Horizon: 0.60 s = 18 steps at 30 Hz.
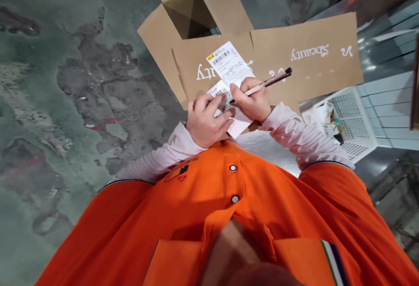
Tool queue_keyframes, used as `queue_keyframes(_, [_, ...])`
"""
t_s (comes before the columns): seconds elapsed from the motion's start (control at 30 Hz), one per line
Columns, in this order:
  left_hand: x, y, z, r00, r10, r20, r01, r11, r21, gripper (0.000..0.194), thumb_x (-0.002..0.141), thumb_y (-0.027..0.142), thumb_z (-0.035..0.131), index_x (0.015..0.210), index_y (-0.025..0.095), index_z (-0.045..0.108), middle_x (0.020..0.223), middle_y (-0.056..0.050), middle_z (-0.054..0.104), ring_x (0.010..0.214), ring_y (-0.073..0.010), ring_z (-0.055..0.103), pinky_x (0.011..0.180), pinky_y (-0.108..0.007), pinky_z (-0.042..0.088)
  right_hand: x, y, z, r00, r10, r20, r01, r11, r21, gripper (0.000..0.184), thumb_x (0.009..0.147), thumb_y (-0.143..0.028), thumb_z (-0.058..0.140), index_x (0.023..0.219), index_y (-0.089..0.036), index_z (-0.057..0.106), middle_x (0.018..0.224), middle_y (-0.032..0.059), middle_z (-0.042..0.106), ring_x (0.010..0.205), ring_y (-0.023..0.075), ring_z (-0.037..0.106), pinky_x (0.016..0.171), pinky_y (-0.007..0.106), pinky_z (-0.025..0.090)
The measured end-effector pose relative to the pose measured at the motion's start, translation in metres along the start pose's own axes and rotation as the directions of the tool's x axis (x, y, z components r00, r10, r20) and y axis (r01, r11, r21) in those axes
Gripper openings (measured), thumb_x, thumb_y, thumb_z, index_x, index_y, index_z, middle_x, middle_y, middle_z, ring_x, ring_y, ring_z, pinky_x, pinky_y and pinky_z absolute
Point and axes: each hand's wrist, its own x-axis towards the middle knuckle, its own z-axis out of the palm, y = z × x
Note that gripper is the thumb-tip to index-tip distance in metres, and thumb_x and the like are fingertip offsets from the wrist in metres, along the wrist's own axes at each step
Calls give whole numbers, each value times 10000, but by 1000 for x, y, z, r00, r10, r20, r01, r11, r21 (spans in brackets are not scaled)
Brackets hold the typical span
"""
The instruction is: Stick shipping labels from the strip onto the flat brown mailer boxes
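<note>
The printed slips (231, 67) lie on the cardboard box (314, 66), the left hand (207, 122) resting on them with its grip loosely spread, the right hand (257, 100) grasping a pen (276, 78) over them, a white basket (367, 122) beyond its sleeve (304, 137).

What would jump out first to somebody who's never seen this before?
Probably the bright orange shirt, filling much of the lower picture. Just above it, the right hand holds a pen over barcoded papers, with the left hand spread at their edge. Under them, brown cardboard bears upside-down white lettering.
</note>
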Motion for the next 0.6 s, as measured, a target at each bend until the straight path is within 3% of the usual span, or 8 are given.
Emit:
queue_keyframes(0.23, [2,0,-3,996,-27,86,30,999,-29,262,913,450,545,1063,324,720,1275,-80,624,1106,-322,496,837,-473,321,1,-3,2,998,23,63,-27,998,54,446,864,-404,619,568,-216,344,519,-47,328,527,96,373,513,249,360])
queue_keyframes(0.4, [3,1,-4,985,-79,156,92,993,-78,314,915,475,522,1064,283,721,1296,-105,603,1136,-330,473,873,-492,326,1,-2,2,998,32,45,-35,998,61,456,850,-433,629,569,-224,336,517,-44,313,527,105,354,515,260,353])
queue_keyframes(0.6, [3,1,-5,987,-63,146,70,996,-48,291,924,471,513,1091,337,711,1298,-76,619,1122,-324,490,855,-493,326,2,0,2,998,3,70,-6,999,54,437,862,-407,609,575,-221,337,539,-37,317,547,109,360,531,262,347])
